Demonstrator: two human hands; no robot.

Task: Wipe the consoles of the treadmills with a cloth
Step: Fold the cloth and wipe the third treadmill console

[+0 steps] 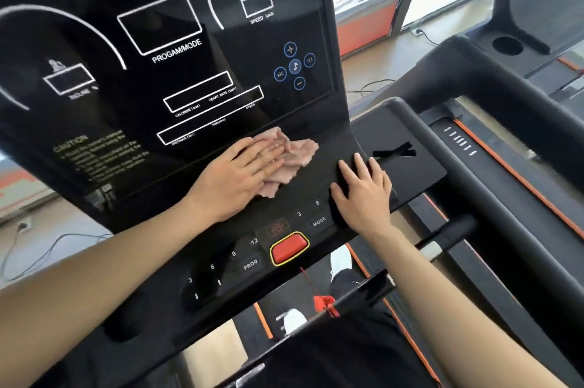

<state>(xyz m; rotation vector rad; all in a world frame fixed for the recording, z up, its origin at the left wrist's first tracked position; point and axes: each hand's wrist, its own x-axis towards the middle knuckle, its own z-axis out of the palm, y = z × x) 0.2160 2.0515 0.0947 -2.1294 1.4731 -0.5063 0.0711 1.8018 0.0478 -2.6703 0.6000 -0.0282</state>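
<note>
Left hand (243, 172) presses flat, fingers extended, on the pink cloth (290, 156) at the lower edge of the console (177, 49) display. Right hand (363, 188) rests open, empty, beside the MODE button (319, 221). Judged progress: button panel and neighbouring treadmill (505, 77) remain.

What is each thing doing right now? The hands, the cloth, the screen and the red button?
Left hand: flat, pressing the cloth against the console.
Right hand: flat on the console, fingers spread, holding nothing.
Cloth: pink, crumpled, partly under the left hand, at the bottom edge of the screen.
Screen: dark, no numbers lit.
Red button: untouched, no hand on it.
Red clip: hanging below the console on a cord.
</note>
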